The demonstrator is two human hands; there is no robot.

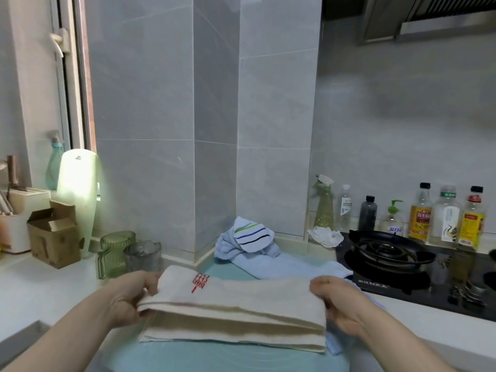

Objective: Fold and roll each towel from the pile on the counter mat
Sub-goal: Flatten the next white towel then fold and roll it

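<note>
Mat (214, 357): towel (236, 304), pile (249, 244) behind, maybe glasses (117, 251)

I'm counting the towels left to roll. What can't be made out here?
Head view:
- Pile: blue towels bunched under the striped towel; count unclear.
- Blue cloth beneath the cream towel: mostly covered by it.
- Left hand, right hand: fingers partly hidden by the towel's ends.
- Mat: cut off by the bottom edge.
- Bottle labels: too small.
</note>
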